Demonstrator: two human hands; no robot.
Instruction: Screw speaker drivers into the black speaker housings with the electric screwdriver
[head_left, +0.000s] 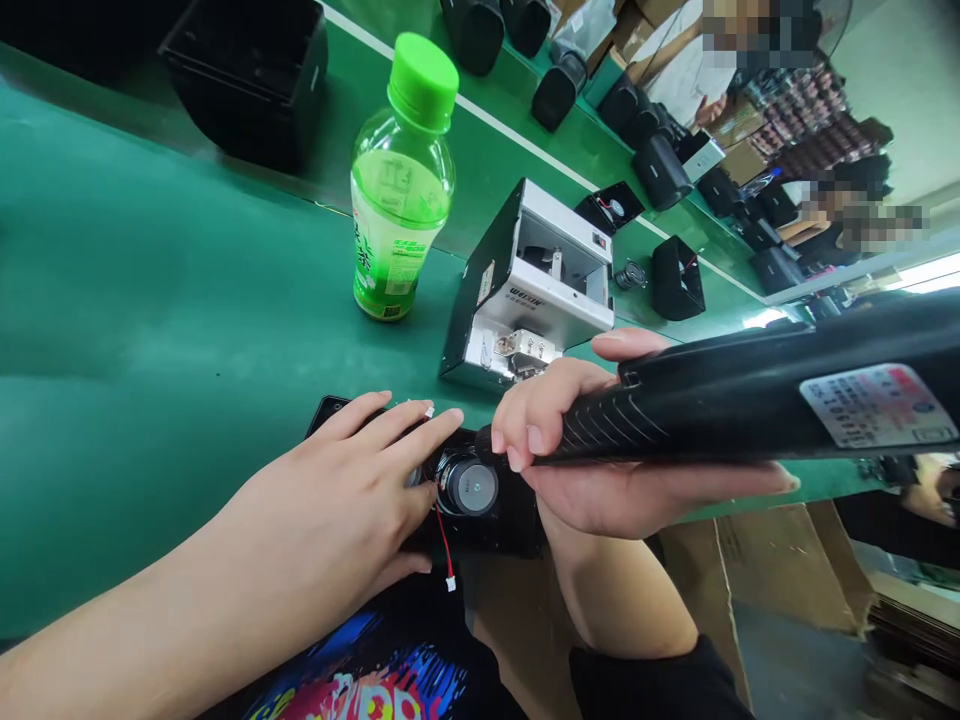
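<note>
In my right hand (570, 450) is a black electric screwdriver (720, 390) with a ribbed grip and a white label. Its front end points left over a black speaker panel (510, 510); the bit's tip cannot be made out. My left hand (367, 490) lies across the panel's left part, fingers stretched out and apart, covering much of it. Beside those fingers sits a round speaker driver (471, 487) with a grey back. A red wire (444, 530) with a white connector hangs over the panel's near side.
Beyond my hands a silver and black screw feeder (540, 290) stands on the green table (247, 340). A green-capped drink bottle (401, 190) is left of it. Black speaker housings (247, 80) line the far side. Cardboard boxes (780, 560) sit lower right. Other people work at the back.
</note>
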